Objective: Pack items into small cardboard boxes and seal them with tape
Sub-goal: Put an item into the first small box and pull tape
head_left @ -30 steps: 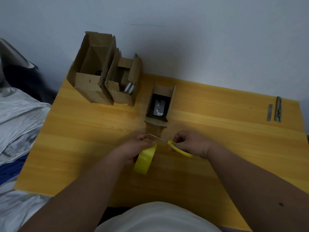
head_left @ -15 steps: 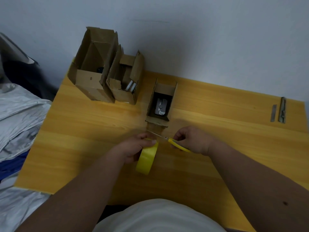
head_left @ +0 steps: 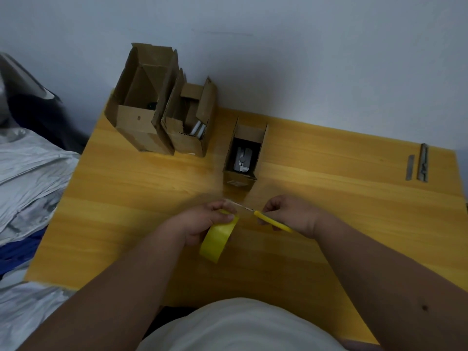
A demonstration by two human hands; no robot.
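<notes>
- A wooden table (head_left: 126, 198) stands against a grey wall; two narrow metal strips (head_left: 417, 165) lie at its far right edge, and crumpled silvery sheeting (head_left: 27, 168) lies off its left side.
- Nothing lies on the table between the hands and the boxes.
- Three open cardboard boxes stand along the far side: a tall box (head_left: 141, 107) at the left with something dark deep inside, a middle box (head_left: 188, 122) touching it with white items showing, and a small box (head_left: 244, 153) apart to the right holding a grey object (too dim to identify).
- The left hand (head_left: 202, 224) grips a yellow tape roll (head_left: 217, 239) held on edge, just in front of the small box.
- The right hand (head_left: 291, 214) clasps a yellow-handled cutter (head_left: 272, 222), its blade pointing toward the left fingers beside the roll.
</notes>
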